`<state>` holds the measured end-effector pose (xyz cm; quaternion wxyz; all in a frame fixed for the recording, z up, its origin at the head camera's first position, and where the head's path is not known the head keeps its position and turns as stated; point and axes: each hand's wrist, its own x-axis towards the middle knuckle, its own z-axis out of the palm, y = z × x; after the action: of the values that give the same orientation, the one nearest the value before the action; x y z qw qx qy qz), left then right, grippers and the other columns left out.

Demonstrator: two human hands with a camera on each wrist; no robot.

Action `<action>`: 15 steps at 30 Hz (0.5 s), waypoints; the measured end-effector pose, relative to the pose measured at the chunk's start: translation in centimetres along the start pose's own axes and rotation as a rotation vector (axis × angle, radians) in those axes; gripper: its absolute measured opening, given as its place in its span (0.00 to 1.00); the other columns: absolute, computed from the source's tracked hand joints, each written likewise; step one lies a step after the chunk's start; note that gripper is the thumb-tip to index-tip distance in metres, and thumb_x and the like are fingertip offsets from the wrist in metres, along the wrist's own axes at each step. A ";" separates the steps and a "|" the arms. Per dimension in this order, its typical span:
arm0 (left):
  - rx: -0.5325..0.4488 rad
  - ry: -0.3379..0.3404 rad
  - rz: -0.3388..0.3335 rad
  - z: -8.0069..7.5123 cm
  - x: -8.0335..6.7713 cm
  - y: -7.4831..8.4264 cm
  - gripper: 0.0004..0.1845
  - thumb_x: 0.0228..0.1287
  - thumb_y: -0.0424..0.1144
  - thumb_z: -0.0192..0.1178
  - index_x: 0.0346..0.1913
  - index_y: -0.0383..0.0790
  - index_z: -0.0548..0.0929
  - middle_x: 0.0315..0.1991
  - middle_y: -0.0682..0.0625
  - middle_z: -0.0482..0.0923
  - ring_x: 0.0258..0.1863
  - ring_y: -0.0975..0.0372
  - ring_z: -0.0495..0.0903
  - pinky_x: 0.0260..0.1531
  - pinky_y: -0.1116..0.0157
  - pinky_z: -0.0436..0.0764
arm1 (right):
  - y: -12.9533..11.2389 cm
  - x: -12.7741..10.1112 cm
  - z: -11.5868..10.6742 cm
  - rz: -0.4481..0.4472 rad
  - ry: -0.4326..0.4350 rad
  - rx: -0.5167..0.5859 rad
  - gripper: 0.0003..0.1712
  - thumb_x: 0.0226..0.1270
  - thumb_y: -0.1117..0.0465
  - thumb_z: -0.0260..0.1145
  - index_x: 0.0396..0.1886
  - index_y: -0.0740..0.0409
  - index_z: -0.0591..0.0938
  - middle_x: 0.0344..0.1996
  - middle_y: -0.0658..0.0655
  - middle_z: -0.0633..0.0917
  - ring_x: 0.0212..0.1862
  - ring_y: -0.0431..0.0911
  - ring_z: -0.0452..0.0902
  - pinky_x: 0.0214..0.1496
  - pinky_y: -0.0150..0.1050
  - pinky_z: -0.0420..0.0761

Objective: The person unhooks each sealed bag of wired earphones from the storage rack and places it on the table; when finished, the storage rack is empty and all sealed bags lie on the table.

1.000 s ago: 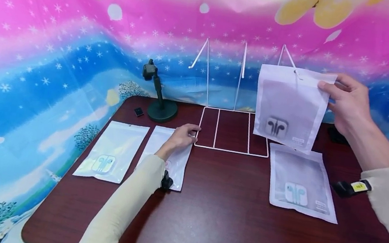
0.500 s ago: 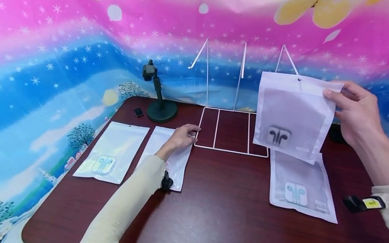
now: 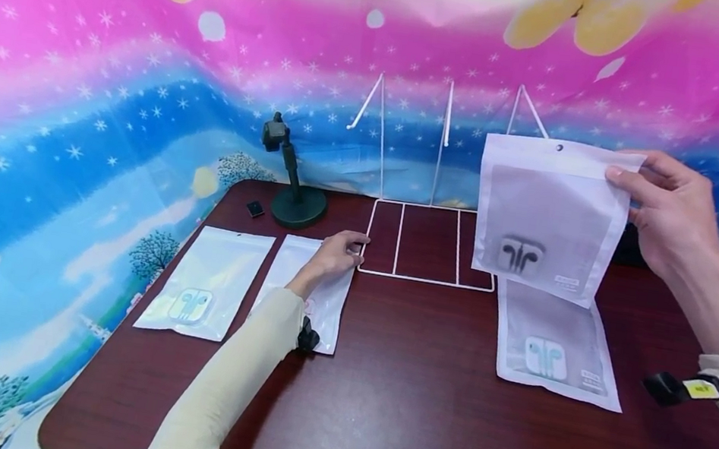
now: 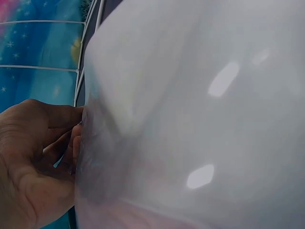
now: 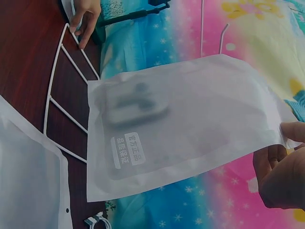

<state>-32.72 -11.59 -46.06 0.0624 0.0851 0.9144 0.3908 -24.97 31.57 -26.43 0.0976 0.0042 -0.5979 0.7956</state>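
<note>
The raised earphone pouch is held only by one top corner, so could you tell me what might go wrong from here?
The right hand pinches just one corner of the pouch, so it may swing or slip onto the flat pouch below. The wire rack looks light; its prong could miss the small hang hole despite the left hand at its base.
</note>
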 end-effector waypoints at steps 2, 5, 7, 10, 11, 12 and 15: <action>0.000 0.001 -0.004 0.0 0.0 -0.1 0.24 0.72 0.29 0.62 0.69 0.39 0.79 0.67 0.41 0.74 0.60 0.51 0.76 0.66 0.55 0.76 | -0.1 -0.2 -0.1 0.002 0.004 0.000 0.19 0.61 0.68 0.78 0.53 0.56 0.90 0.40 0.50 0.90 0.37 0.42 0.87 0.33 0.33 0.86; 0.002 0.001 0.000 0.1 0.0 -0.2 0.24 0.72 0.29 0.62 0.69 0.39 0.79 0.68 0.41 0.74 0.60 0.51 0.76 0.66 0.55 0.76 | -0.1 -0.6 -0.4 -0.004 0.012 0.004 0.20 0.61 0.68 0.78 0.54 0.57 0.89 0.41 0.50 0.90 0.38 0.43 0.87 0.33 0.33 0.86; -0.001 0.000 0.007 0.0 0.1 -0.2 0.23 0.72 0.29 0.61 0.69 0.39 0.79 0.68 0.41 0.74 0.61 0.51 0.76 0.66 0.55 0.76 | -0.2 -0.9 -0.8 -0.013 0.022 -0.010 0.21 0.61 0.67 0.78 0.55 0.56 0.89 0.42 0.50 0.90 0.39 0.42 0.86 0.34 0.32 0.86; -0.003 0.000 0.025 0.0 0.0 -0.2 0.24 0.72 0.29 0.61 0.69 0.37 0.79 0.68 0.41 0.74 0.61 0.51 0.77 0.65 0.55 0.76 | -0.1 -1.2 -1.7 -0.041 0.032 -0.015 0.20 0.62 0.68 0.77 0.55 0.57 0.89 0.43 0.50 0.89 0.39 0.42 0.87 0.33 0.32 0.87; -0.004 0.001 0.030 0.0 0.0 -0.2 0.24 0.71 0.29 0.61 0.69 0.37 0.79 0.68 0.41 0.74 0.61 0.51 0.77 0.65 0.55 0.76 | -0.1 -1.3 -2.1 -0.050 0.035 -0.011 0.19 0.63 0.69 0.76 0.54 0.58 0.89 0.42 0.50 0.89 0.38 0.42 0.87 0.33 0.32 0.87; -0.005 0.001 0.035 0.0 0.0 -0.2 0.24 0.71 0.28 0.60 0.69 0.37 0.79 0.68 0.41 0.74 0.61 0.51 0.77 0.65 0.55 0.76 | -0.1 -1.4 -2.5 -0.059 0.033 0.004 0.18 0.64 0.70 0.75 0.54 0.59 0.89 0.42 0.50 0.90 0.37 0.42 0.88 0.33 0.33 0.87; -0.004 0.002 0.038 0.0 -0.1 -0.1 0.24 0.71 0.29 0.61 0.68 0.36 0.79 0.67 0.41 0.75 0.60 0.51 0.78 0.65 0.55 0.75 | 0.2 -1.8 -4.1 -0.093 0.025 0.062 0.16 0.65 0.76 0.71 0.52 0.63 0.89 0.40 0.53 0.91 0.35 0.43 0.88 0.32 0.34 0.87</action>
<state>-32.67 -11.72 -46.14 0.0543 0.1019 0.9119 0.3939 -22.75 35.13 -28.00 0.1418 0.0252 -0.5710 0.8082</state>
